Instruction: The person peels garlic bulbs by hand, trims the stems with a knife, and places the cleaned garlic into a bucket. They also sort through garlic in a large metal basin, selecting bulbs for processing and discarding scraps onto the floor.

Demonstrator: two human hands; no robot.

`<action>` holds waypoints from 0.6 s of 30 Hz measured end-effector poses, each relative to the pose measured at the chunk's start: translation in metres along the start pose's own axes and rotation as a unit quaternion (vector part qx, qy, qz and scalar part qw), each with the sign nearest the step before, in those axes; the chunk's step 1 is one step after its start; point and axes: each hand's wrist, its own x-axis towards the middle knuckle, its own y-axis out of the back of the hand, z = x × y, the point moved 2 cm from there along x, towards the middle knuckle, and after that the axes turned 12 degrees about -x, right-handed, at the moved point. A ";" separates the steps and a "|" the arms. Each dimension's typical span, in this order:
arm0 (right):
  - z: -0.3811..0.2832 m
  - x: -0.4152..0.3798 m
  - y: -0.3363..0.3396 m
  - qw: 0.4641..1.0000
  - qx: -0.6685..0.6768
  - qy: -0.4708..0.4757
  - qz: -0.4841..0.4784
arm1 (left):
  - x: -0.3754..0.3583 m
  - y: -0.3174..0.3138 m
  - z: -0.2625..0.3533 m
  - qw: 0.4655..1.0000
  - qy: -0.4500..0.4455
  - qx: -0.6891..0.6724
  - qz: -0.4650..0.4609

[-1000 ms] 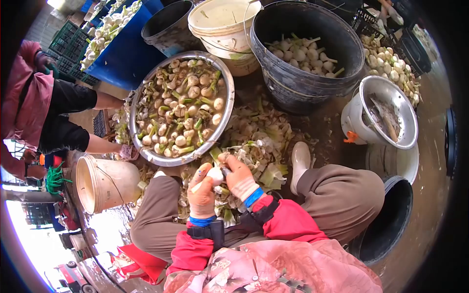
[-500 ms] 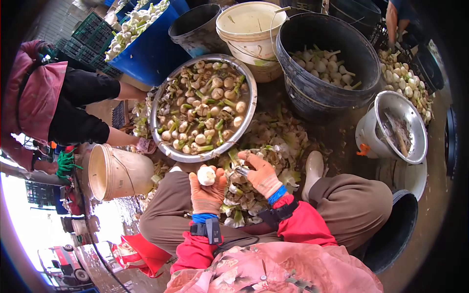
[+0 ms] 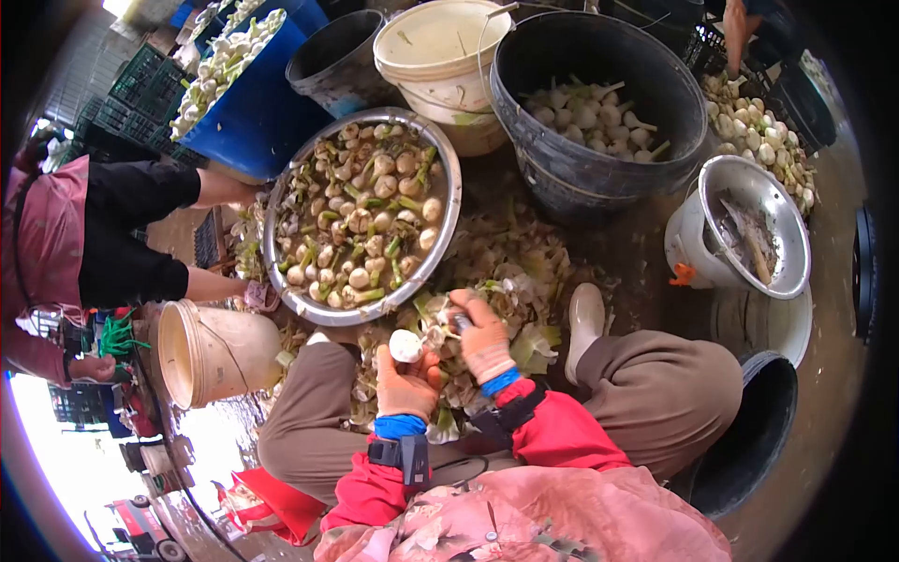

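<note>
A peeled white garlic bulb sits in the fingers of my left hand, which wears an orange glove. Close by on the right, my gloved right hand is closed around a small knife. Only a little of its metal shows, and its tip is hard to make out. The knife and the bulb are a short gap apart. Below and beyond both hands lies a heap of garlic peelings and leaves. A metal basin of garlic bulbs with cut green stems in brown water stands just past my hands.
A large black bucket of garlic bulbs stands ahead, beside a cream bucket. At right is a metal bowl on a white bucket; at left, a tipped cream bucket. Another person bends near the basin.
My left hand has come nearer my right hand, with the garlic bulb turned in its fingers. The right hand still grips the knife. The whole view has shifted slightly.
</note>
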 end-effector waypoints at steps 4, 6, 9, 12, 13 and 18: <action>0.017 0.012 0.014 0.970 0.168 -0.164 0.065 | 0.028 -0.044 0.011 1.000 -0.015 0.008 0.016; 0.017 0.010 0.010 0.964 0.206 -0.154 0.073 | 0.065 -0.093 0.018 0.984 -0.098 0.078 -0.129; 0.032 0.010 0.009 0.962 0.240 -0.126 0.038 | 0.097 -0.216 0.038 0.974 -0.052 -0.027 -0.219; 0.019 0.018 0.016 0.970 0.198 -0.130 0.049 | 0.046 -0.321 0.050 0.887 -0.057 0.003 -0.458; 0.022 0.020 0.018 0.964 0.211 -0.158 0.045 | 0.041 -0.336 0.052 0.894 -0.088 0.012 -0.440; 0.026 0.024 0.028 0.950 0.214 -0.224 0.049 | 0.153 -0.302 0.048 0.664 -0.224 0.666 -0.256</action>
